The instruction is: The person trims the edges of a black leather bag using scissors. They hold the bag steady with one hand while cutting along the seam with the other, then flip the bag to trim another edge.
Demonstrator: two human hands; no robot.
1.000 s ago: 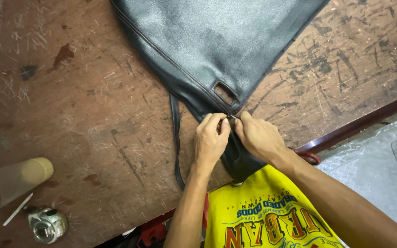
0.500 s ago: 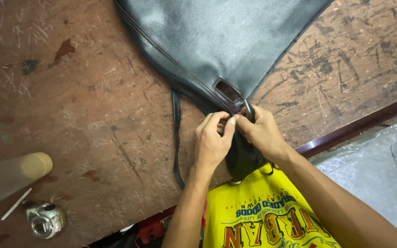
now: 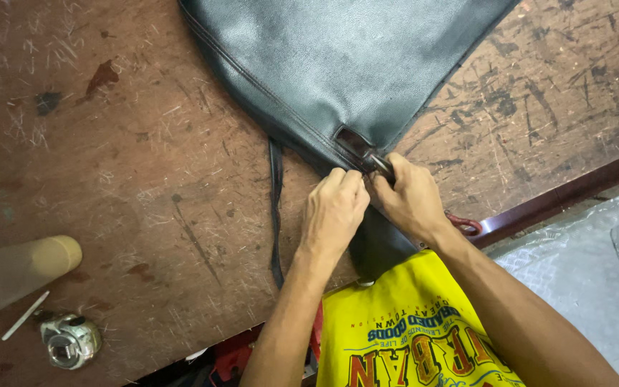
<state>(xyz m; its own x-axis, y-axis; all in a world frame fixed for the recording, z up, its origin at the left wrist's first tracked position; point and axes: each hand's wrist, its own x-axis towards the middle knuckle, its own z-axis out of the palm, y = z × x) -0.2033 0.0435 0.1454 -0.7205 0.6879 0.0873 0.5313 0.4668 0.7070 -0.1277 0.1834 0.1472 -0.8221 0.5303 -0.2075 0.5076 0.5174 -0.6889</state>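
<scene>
Both hands grip the bag: left hand (image 3: pixel 334 208) pinches its corner seam, right hand (image 3: pixel 411 197) clamps the metal fitting (image 3: pixel 380 163). I judge the dark leather bag (image 3: pixel 338 64) soft, floppy; hold at that stiffer corner.

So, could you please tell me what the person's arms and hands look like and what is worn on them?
Both forearms are bare: no sleeves reach them, and no gloves, watch or rings show on the left hand or the right hand. The fingers are uncovered. Between the arms shows a yellow T-shirt with red and dark blue print on its front.
</scene>
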